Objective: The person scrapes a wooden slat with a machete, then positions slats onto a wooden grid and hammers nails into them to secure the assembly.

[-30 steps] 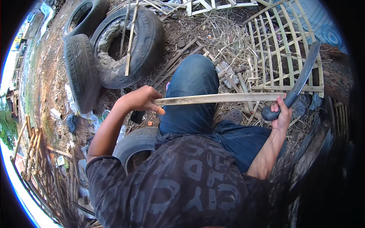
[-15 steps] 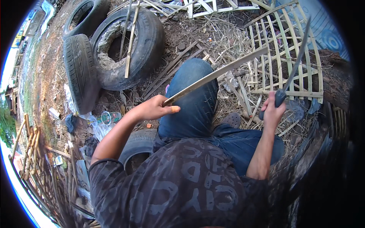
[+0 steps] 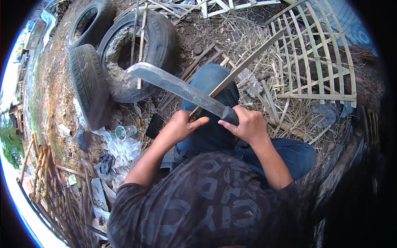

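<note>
My left hand (image 3: 180, 126), with an orange wrap on its thumb, is closed on the lower end of a long flat bamboo strip (image 3: 248, 62). The strip slants up to the right over my jeans-clad knee (image 3: 206, 78). In my right hand (image 3: 249, 124) is the dark handle of a machete (image 3: 178, 86). Its broad grey blade reaches to the upper left and crosses in front of the strip, just above my left hand. Whether blade and strip touch, I cannot tell.
Old tyres (image 3: 159, 45) stand and lie at the upper left, two thin strips leaning on one. A woven bamboo lattice (image 3: 316, 53) lies at the upper right by a log (image 3: 366, 76). Bamboo poles (image 3: 41, 173) are piled at the left. Plastic litter (image 3: 124, 151) and straw cover the ground.
My right hand has come in leftward, and the machete has swung from pointing up at the right to lying across the strip. The strip now slants more steeply in my left hand.
</note>
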Demonstrator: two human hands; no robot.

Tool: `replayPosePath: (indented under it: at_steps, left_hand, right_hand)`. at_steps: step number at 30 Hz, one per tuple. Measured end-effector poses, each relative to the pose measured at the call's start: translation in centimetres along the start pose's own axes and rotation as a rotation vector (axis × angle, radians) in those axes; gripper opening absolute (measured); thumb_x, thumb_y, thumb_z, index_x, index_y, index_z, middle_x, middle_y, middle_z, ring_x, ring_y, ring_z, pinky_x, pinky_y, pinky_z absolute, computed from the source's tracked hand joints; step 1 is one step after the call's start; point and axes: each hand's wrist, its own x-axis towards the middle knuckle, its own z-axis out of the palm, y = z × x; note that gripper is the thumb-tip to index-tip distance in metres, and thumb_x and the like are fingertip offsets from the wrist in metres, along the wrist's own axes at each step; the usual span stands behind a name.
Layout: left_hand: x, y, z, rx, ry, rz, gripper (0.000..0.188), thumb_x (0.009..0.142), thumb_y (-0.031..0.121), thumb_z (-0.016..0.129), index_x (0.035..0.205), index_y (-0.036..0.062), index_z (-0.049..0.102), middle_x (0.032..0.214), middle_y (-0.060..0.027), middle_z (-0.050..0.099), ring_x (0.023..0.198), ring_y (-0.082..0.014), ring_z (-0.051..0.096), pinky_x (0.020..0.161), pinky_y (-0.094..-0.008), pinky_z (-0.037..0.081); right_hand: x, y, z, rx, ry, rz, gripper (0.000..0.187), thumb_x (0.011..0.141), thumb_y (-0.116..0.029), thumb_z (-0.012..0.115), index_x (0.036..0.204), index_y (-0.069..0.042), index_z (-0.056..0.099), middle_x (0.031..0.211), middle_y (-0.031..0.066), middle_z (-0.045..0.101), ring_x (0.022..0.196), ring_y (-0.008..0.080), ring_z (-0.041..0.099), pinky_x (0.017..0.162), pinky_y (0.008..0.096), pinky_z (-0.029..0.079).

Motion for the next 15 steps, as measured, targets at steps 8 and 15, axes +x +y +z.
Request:
replayPosePath:
  at_steps: [8, 15]
  left_hand:
    - [-0.3, 0.2, -0.4, -0.113, 0.055, 0.062, 0.057, 0.086, 0.044, 0.066, 0.065, -0.0062, 0.050, 0.052, -0.0049, 0.038, 0.054, -0.0125, 0.036, 0.049, -0.0355, 0.035]
    - [0.2, -0.4, -0.8, -0.078, -0.040, -0.011, 0.059, 0.085, 0.047, 0.066, 0.062, -0.0051, 0.048, 0.053, -0.0037, 0.036, 0.054, -0.0124, 0.034, 0.049, -0.0347, 0.035]
  right_hand:
    - [2.0, 2.7, -1.6, -0.218, 0.047, -0.176, 0.050, 0.070, -0.055, 0.071, 0.073, -0.008, 0.052, 0.060, 0.0058, 0.056, 0.053, 0.0235, 0.060, 0.051, 0.0327, 0.049]
    - [1.6, 7.7, -6.2, -0.404, 0.098, 0.106, 0.047, 0.081, -0.054, 0.064, 0.074, -0.008, 0.054, 0.059, 0.0091, 0.059, 0.052, 0.0246, 0.063, 0.048, 0.0361, 0.049]
